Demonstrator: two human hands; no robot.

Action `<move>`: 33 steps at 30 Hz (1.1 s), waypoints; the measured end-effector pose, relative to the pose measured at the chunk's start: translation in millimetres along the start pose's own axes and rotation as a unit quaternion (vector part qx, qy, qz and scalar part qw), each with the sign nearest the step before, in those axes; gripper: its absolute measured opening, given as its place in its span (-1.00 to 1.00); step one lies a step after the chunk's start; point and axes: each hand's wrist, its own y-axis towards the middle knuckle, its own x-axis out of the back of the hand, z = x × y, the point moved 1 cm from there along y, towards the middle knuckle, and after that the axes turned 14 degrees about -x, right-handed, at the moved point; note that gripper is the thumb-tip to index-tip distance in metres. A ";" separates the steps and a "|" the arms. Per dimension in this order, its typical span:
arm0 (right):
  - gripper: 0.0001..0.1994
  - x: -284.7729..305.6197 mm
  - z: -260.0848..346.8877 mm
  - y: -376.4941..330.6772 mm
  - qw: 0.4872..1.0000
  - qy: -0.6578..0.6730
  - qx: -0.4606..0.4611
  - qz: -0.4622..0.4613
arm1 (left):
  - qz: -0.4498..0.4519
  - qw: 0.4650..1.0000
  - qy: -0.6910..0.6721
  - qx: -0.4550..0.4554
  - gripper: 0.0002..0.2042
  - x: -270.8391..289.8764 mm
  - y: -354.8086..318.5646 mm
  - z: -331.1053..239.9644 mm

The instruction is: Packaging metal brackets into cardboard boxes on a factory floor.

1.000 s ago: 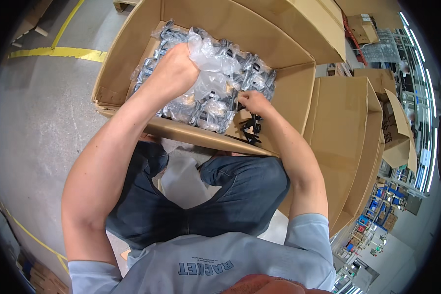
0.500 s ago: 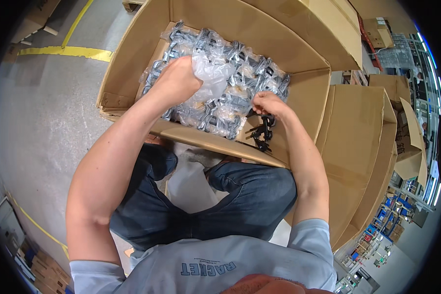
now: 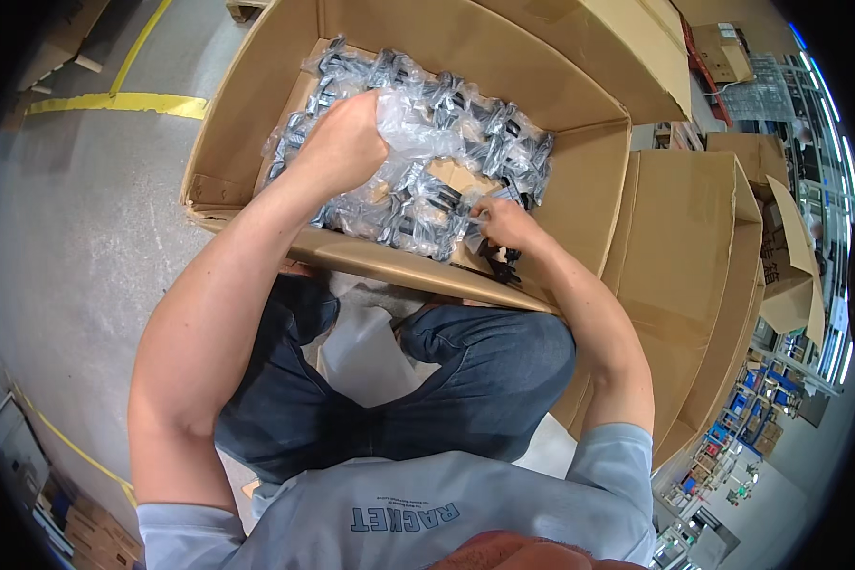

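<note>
Inside a large cardboard box [image 3: 594, 204], my left hand [image 3: 347, 147] is closed round a crumpled clear plastic bag [image 3: 410, 128]. Under and around it lie several grey-black parts wrapped in clear plastic [image 3: 423, 214]. My right hand [image 3: 505, 226] reaches over the box's near right part, its fingers closed at a bit of clear plastic [image 3: 475, 235]; whether a part is inside that plastic is hidden. Loose black parts [image 3: 500, 268] lie bare below this hand, by the near wall, partly covered by it.
The box's near wall [image 3: 418, 271] rises in front of my knees. Another cardboard box [image 3: 679, 242] stands against the right side, with an open-flapped carton [image 3: 793, 266] beyond. Yellow tape [image 3: 114, 103] marks the grey floor at left. A pale sheet [image 3: 366, 356] lies between my legs.
My right hand has moved left, from above the loose black parts to the wrapped ones. Bare cardboard now shows amid the wrapped parts. My left hand keeps hold of the plastic bag.
</note>
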 end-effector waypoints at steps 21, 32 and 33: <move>-0.81 21.3 -9.9 -18.9 0.945 -0.321 0.047 -0.048 | -0.027 0.999 -0.013 -0.043 -0.82 -4.6 -0.1 11.1; -0.78 38.4 34.8 -12.5 0.974 -0.184 0.118 -0.064 | -0.015 0.999 0.003 -0.052 -0.85 -5.3 1.9 20.9; -0.79 31.3 39.9 1.5 0.967 -0.174 0.137 -0.123 | -0.015 0.999 0.004 -0.046 -0.84 -5.5 3.0 23.1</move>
